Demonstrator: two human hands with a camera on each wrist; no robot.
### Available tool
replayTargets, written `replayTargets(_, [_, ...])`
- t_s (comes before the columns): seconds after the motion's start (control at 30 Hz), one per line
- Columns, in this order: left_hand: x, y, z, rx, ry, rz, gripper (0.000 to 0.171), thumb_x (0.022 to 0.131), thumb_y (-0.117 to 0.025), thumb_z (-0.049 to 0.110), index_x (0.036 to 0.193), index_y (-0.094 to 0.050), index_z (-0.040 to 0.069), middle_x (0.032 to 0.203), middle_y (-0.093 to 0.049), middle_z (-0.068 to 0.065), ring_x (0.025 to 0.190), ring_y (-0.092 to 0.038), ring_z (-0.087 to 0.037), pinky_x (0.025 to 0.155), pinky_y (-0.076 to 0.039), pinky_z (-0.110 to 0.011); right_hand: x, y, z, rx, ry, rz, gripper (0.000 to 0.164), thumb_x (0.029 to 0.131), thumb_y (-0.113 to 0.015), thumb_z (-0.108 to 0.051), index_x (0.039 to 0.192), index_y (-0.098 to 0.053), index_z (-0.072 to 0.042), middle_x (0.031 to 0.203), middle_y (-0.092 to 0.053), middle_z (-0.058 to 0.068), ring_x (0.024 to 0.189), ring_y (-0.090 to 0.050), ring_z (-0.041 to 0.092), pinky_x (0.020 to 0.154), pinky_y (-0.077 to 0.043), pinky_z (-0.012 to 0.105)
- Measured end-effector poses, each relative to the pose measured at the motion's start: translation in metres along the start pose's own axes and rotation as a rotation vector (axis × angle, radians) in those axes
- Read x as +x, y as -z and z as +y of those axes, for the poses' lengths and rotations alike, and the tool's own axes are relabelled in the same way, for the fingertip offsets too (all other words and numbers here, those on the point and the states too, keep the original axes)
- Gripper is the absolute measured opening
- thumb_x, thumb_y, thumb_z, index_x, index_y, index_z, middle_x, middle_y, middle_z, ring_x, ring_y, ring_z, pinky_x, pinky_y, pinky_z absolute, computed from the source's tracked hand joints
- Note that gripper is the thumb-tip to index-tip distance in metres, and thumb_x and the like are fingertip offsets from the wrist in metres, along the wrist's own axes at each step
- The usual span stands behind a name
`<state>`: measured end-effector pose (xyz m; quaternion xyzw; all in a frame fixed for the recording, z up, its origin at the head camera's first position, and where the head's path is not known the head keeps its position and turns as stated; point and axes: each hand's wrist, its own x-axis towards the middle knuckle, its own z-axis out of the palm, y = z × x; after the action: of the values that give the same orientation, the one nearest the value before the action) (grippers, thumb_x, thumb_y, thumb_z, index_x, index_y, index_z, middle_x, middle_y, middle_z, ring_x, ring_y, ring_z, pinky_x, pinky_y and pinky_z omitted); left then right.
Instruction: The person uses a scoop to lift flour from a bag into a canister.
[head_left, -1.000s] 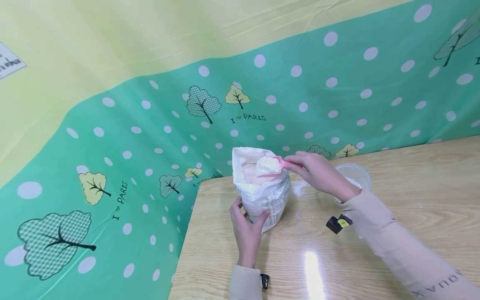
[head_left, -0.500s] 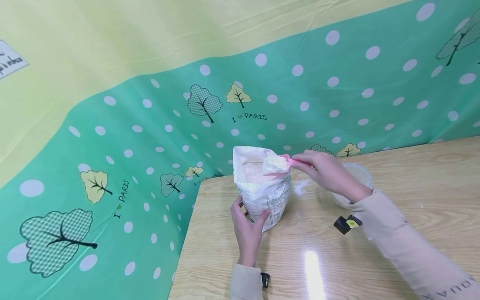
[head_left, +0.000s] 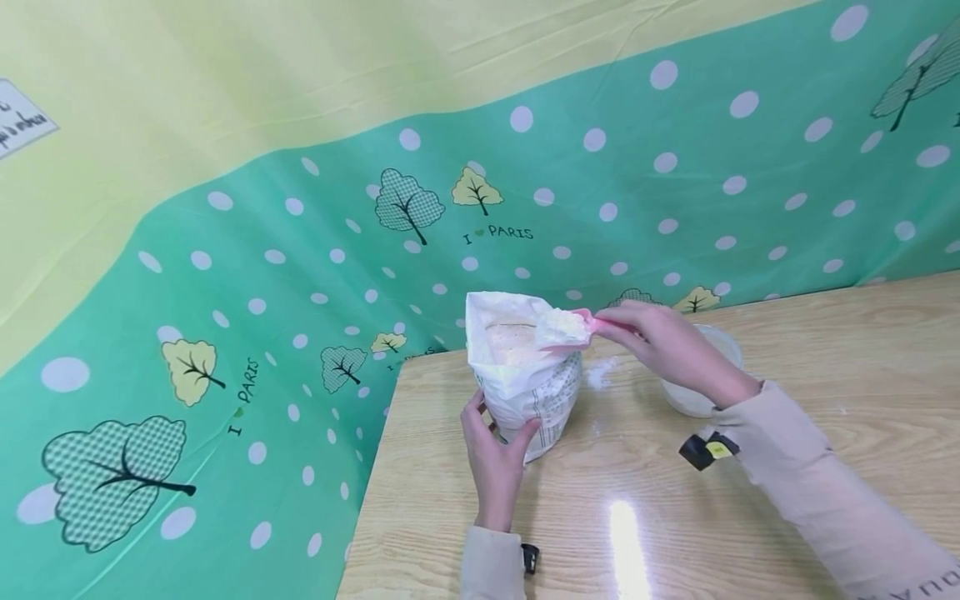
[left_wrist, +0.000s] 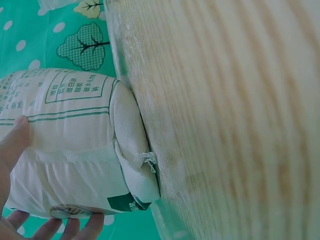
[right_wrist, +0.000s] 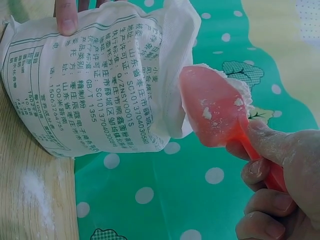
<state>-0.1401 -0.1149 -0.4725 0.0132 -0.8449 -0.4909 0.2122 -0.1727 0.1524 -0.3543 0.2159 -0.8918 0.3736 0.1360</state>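
A white cloth flour bag [head_left: 525, 400] with printed text stands upright on the table, its mouth wide. My left hand [head_left: 495, 467] grips its lower near side; in the left wrist view the thumb lies on one face and fingers [left_wrist: 92, 225] curl round another. My right hand [head_left: 663, 342] holds a pink scoop [right_wrist: 212, 107] by its handle at the right edge of the bag's mouth. White flour [head_left: 562, 327] is heaped in the scoop. Inside the bag, the flour's surface shows below the rim. A clear round container [head_left: 723, 343] stands partly hidden behind my right hand.
Spilled white powder [head_left: 597, 375] dusts the wooden table [head_left: 600, 542] between bag and container. A green and yellow patterned cloth [head_left: 337, 250] hangs behind and to the left. A black wrist device [head_left: 697, 452] juts from my right sleeve.
My right hand has moved a little to the right with the loaded scoop, from over the bag's mouth to its right edge. The left hand and the bag stay in place.
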Motion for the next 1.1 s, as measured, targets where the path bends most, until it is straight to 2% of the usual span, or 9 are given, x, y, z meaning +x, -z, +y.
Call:
replayTargets(0.37, [0.002,0.000,-0.002,0.001,-0.008,0.003,0.089,0.071,-0.089,0.032,0.144,-0.039,0.016,0.136,-0.047,-0.003,0.127,-0.047,-0.021,0.099,-0.053,-0.037,-0.007,0.005,0.005,-0.013,0.001,0.009,0.029,0.102,-0.055,-0.030,0.119,-0.072,-0.014,0.087,-0.063,-0.004,0.075,-0.049,0.015,0.067,-0.045,0.031])
replayTargets(0.63, [0.001,0.001,-0.003,-0.003,-0.010,-0.009,0.090,0.072,-0.088,0.036,0.145,-0.038,0.016,0.137,-0.046,-0.002,0.128,-0.046,-0.020,0.100,-0.052,-0.037,-0.012,0.009,0.006,-0.003,-0.019,0.012,0.026,0.101,-0.058,-0.025,0.119,-0.072,-0.013,0.085,-0.063,-0.003,0.075,-0.049,0.017,0.065,-0.044,0.030])
replayTargets(0.97, [0.003,0.002,-0.003,-0.007,0.000,-0.004,0.090,0.072,-0.088,0.033,0.145,-0.038,0.017,0.136,-0.046,-0.002,0.127,-0.046,-0.020,0.100,-0.052,-0.038,-0.020,0.014,0.013,-0.015,0.000,0.059,0.027,0.099,-0.061,-0.022,0.121,-0.071,-0.011,0.092,-0.069,-0.003,0.079,-0.052,0.016,0.068,-0.046,0.028])
replayTargets(1.1, [0.002,0.002,-0.002,-0.015,0.011,-0.014,0.090,0.072,-0.089,0.032,0.145,-0.039,0.017,0.137,-0.046,-0.001,0.127,-0.046,-0.020,0.100,-0.052,-0.037,-0.027,0.018,0.016,-0.026,-0.024,0.072,0.029,0.098,-0.062,-0.023,0.123,-0.070,-0.009,0.095,-0.070,0.000,0.084,-0.054,0.017,0.071,-0.049,0.030])
